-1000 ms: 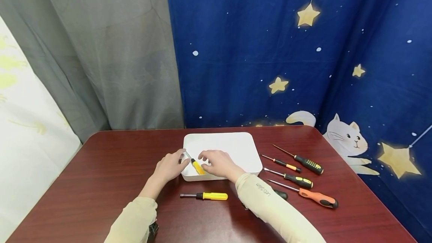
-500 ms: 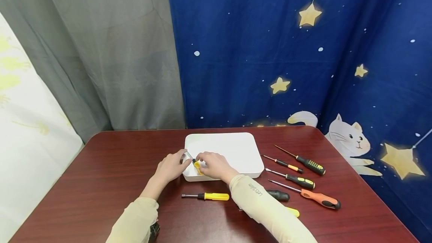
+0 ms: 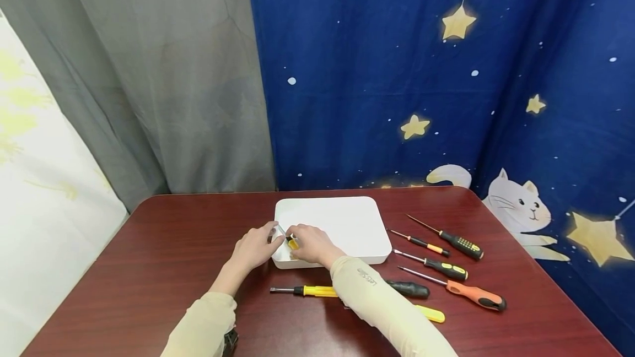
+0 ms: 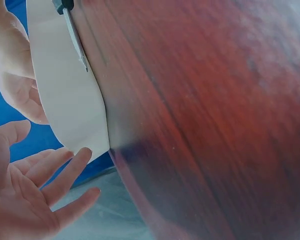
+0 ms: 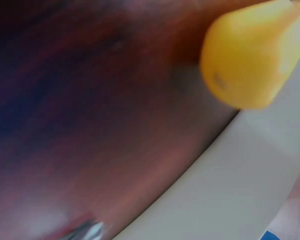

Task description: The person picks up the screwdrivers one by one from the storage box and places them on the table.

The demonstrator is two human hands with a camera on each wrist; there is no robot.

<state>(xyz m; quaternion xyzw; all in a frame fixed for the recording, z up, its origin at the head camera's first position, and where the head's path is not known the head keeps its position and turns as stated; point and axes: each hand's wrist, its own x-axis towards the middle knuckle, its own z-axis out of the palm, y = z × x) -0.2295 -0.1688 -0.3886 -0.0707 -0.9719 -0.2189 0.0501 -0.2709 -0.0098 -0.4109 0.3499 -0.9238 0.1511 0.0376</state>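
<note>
My right hand point(image 3: 312, 244) grips the yellow handle of a screwdriver point(image 3: 294, 244) over the near left corner of the white box point(image 3: 342, 222). Much of that handle is hidden behind the fingers, and its rounded yellow end point(image 5: 250, 57) fills the upper right of the right wrist view. My left hand point(image 3: 255, 245) is at the box's left side, fingertips by the rim and near the screwdriver's shaft. In the left wrist view its fingers are spread and loosely extended, overlapping the corner of the box wall. Another yellow-handled screwdriver point(image 3: 317, 291) lies in front of the box, tip to the left.
Right of the box lie several screwdrivers, among them an orange one point(image 3: 476, 293), a black-and-yellow one point(image 3: 446, 268) and one with a dotted black handle point(image 3: 461, 245). A dark handle point(image 3: 408, 289) and a yellow handle point(image 3: 430, 313) stick out by my right sleeve. Curtains hang behind the table point(image 3: 188, 225).
My right hand has moved slightly left and closed around the yellow screwdriver handle. The left hand stays by the left rim. The sleeve now uncovers a yellow handle on the table.
</note>
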